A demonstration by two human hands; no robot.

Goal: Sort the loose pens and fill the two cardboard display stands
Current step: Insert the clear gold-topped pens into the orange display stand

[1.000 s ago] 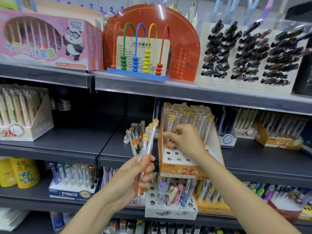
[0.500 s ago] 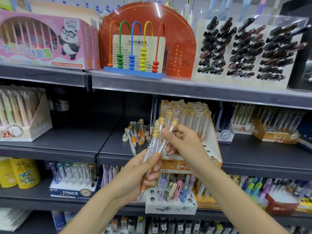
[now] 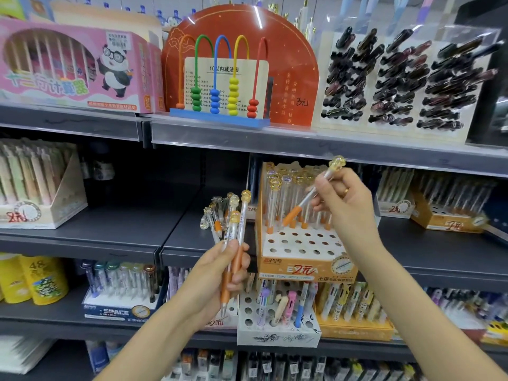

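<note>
On the middle shelf [image 3: 143, 232], toward three o'clock of centre, stands the orange cardboard display stand [image 3: 305, 259], its white stepped top pierced with rows of round holes. Its back rows hold upright clear pens with orange grips and amber tops; the front rows of holes are open. Just at nine o'clock of the stand lies a heap of loose pens [image 3: 217, 213] of the same kind on the shelf.

At five o'clock of that heap, the left hand [image 3: 220, 273] has its fingers curled round a bunch of pens [image 3: 236, 237], held near upright with the amber tops at twelve o'clock and the tips pointing to six. The right hand [image 3: 346, 204], a ring on one finger, pinches a single pen [image 3: 310, 193] between thumb and fingers above the stand. This pen is tilted, its amber top at one o'clock and its orange grip at seven o'clock, the tip hanging just over the filled back rows; whether it touches them I cannot tell.

One shelf lower, at six o'clock of the stand, sits a white holed stand [image 3: 277, 325] with a few pastel pens in it. Up at twelve o'clock, on the top shelf, stands a bead abacus [image 3: 220, 86] before a red arched card.
</note>
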